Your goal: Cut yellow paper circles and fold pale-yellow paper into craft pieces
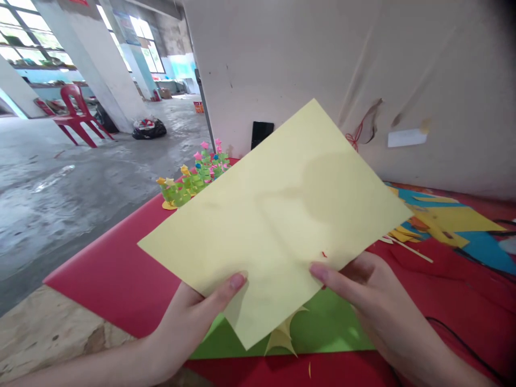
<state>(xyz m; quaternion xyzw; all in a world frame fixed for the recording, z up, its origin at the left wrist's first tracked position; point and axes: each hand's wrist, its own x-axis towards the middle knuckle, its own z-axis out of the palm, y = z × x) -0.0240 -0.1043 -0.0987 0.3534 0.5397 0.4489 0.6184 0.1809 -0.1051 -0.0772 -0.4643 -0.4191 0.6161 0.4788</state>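
A large pale yellow paper sheet (278, 215) is held up over the table, tilted like a diamond. My left hand (193, 317) pinches its lower left edge with the thumb on top. My right hand (371, 295) grips its lower right edge, thumb on the sheet. Under the sheet lie a green paper sheet (330, 333) and a small cut yellow star-like scrap (284, 336) on the red table cover (116, 274).
Several small green paper trees with pink and yellow stars (193, 174) stand at the table's far left edge. Blue and yellow paper scraps (451, 220) lie at the right. A beige wall (363, 64) rises behind. A red plastic chair (76, 113) stands on the concrete floor.
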